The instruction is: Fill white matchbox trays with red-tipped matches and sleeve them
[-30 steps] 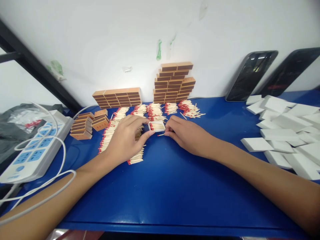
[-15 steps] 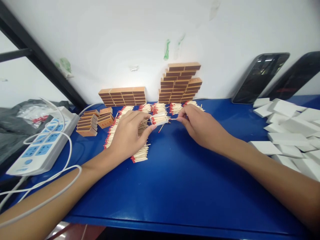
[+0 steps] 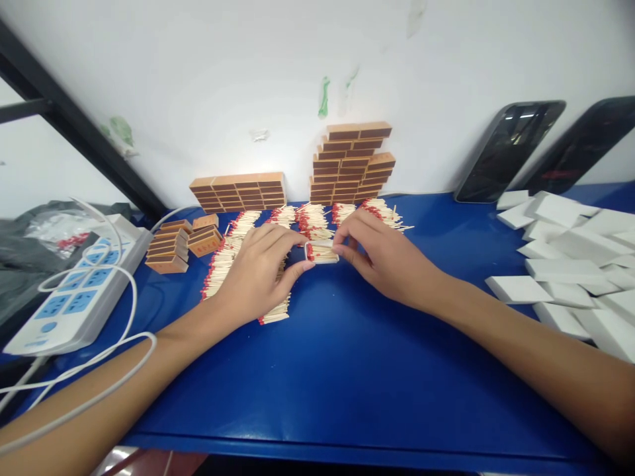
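A small white matchbox tray (image 3: 321, 252) filled with red-tipped matches sits between both hands, low over the blue table (image 3: 347, 370). My left hand (image 3: 258, 271) pinches its left end with thumb and fingers. My right hand (image 3: 384, 254) grips its right end. Loose matches (image 3: 233, 254) lie in rows under and behind my left hand. More match heaps (image 3: 381, 213) lie behind my right hand.
Brown matchbox sleeves are stacked against the wall (image 3: 238, 192) (image 3: 352, 162) and at the left (image 3: 169, 246). White flat trays (image 3: 565, 264) are piled at the right. Two dark phones (image 3: 506, 149) lean on the wall. A power strip (image 3: 74, 291) with white cables lies at the left.
My right hand pushed a stray match in and then closed on the tray's right end. The tray was lifted slightly and came back down toward the table.
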Demonstrator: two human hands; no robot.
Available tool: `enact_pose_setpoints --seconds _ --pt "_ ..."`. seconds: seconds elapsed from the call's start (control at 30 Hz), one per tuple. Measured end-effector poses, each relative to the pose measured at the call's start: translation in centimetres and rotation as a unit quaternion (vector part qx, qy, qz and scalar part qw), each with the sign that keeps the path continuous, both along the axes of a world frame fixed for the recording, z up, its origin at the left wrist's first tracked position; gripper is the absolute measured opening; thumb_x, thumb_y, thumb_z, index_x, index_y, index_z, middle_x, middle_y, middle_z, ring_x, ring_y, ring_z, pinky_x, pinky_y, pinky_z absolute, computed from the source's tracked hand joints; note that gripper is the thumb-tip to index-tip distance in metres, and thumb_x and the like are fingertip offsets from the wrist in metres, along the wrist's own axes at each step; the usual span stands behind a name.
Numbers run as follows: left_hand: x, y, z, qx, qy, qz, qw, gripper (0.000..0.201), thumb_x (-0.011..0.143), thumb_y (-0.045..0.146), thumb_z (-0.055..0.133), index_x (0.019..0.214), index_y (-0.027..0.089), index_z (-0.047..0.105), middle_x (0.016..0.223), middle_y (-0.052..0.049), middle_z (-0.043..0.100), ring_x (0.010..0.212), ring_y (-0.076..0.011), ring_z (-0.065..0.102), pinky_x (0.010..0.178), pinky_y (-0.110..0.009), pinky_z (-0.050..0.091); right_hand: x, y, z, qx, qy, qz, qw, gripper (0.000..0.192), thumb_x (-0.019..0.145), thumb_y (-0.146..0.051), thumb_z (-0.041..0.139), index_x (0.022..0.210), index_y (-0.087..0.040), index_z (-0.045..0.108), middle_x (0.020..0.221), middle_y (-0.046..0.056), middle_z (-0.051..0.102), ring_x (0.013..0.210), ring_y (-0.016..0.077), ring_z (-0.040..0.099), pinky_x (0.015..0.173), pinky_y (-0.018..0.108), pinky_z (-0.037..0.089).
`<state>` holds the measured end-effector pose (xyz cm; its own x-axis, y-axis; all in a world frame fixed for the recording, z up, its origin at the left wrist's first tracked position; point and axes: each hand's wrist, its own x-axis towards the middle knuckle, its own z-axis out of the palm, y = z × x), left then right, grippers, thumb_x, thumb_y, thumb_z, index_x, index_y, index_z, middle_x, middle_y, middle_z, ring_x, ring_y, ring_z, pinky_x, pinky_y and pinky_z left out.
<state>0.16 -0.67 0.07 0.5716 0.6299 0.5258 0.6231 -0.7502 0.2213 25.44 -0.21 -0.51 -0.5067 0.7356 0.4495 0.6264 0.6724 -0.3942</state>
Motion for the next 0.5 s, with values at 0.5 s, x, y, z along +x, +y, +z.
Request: enact_pose_setpoints --seconds 0.5 --pt "0.13 -0.21 0.03 -0.002 -0.005 -0.022 1.000 0.026 0.105 0.040 0.064 0.121 0.020 0.065 0.118 -0.010 0.074 0.112 -0.0267 0.066 0.103 -0.046 0.048 -0.37 -0.07 -0.69 -0.064 0.085 -0.008 0.994 0.014 0.104 -0.033 0.060 0.113 -0.022 0.060 0.105 0.007 0.070 0.075 0.0168 0.061 0.069 0.033 0.048"
